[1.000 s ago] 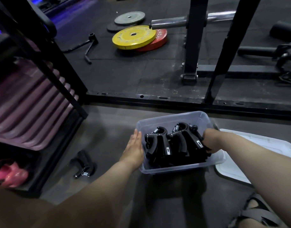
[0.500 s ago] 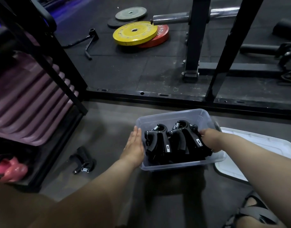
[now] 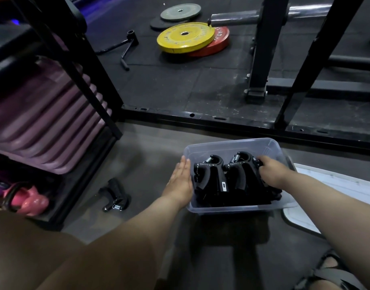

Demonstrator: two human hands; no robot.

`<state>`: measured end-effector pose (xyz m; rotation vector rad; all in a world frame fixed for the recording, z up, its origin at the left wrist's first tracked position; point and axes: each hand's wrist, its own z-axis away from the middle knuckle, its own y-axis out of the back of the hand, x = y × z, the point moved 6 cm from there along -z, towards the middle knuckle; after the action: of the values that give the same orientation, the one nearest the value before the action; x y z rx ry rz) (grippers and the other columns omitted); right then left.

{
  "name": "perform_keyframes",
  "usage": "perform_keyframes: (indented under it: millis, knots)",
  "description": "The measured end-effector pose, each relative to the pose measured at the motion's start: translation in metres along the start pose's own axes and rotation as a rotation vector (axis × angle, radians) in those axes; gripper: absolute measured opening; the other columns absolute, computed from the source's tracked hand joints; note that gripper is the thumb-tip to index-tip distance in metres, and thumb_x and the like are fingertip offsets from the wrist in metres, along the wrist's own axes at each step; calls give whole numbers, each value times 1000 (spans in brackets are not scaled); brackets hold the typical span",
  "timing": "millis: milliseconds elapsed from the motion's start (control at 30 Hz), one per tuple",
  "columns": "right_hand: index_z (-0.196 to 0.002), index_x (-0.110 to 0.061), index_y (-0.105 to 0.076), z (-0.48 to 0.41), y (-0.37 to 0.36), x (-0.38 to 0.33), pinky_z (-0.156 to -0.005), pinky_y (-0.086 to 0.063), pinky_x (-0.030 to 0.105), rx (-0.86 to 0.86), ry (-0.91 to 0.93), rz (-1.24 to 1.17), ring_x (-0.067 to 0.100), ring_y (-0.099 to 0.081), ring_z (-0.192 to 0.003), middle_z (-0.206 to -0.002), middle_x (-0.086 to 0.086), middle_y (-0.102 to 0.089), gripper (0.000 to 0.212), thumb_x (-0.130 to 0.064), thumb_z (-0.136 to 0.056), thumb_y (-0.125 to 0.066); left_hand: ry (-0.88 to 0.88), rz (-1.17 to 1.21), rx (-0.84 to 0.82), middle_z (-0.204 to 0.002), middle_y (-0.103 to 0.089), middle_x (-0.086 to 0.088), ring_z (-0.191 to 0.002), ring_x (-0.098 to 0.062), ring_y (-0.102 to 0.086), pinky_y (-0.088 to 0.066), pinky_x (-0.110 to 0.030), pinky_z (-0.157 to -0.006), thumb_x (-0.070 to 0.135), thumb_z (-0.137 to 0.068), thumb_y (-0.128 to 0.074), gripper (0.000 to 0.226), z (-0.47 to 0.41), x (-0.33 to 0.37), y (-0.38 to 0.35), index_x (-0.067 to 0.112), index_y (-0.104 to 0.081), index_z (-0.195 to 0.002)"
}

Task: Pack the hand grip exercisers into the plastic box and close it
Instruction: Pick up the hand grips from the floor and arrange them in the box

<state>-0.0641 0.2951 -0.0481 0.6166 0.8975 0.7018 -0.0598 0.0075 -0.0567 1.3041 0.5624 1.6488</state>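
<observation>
Shifted slightly forward since earlier frame: right hand (image 3: pixel 272 172), now over top of rightmost exerciser (image 3: pixel 242 164), fingers curled round it. Unchanged: left hand (image 3: pixel 179 178), fingers straight and together, palm flat against outer left wall of plastic box (image 3: pixel 232 208). Box on floor between hands, uncovered, holding hand grip exercisers (image 3: pixel 213 178) packed upright. Lid (image 3: pixel 337 185) flat on floor beneath right forearm. Loose exerciser (image 3: pixel 115 195) on floor, well left of left hand.

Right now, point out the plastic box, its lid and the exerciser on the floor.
plastic box (image 3: pixel 232 208): head view, near wall.
lid (image 3: pixel 299 220): head view, near corner.
exerciser on the floor (image 3: pixel 113 192): head view, handle.
</observation>
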Motion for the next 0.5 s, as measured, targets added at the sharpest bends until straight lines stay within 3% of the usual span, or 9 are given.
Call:
perform_keyframes:
  millis: [167, 333, 500]
  knots:
    - [-118, -12, -59, 0, 7, -4, -95, -43, 35, 0, 3, -13, 31, -56, -107, -118, 15, -64, 31, -17, -95, -38, 2, -6, -1, -161, 15, 19, -149, -4, 9, -2, -32, -122, 17, -103, -24, 60, -2, -2, -1, 31, 0, -157]
    - [-110, -14, -51, 4, 7, -22, -91, -45, 40, 152, 36, 65, 34, -55, -106, -126, 15, -56, 27, -30, -93, -37, 15, -28, 18, -161, 15, 19, -149, -3, 7, 0, -29, -117, 22, -104, -22, 58, 4, 2, 3, 30, 0, -157]
    - [-136, -7, -43, 10, -9, -64, -108, -32, 43, 206, 178, 242, 34, -36, -134, -149, 16, -34, 44, -23, -96, -40, 19, -9, 50, -163, 14, 12, -149, -4, 6, -1, -27, -118, 32, -105, -21, 58, 6, -5, 6, 26, 3, -157]
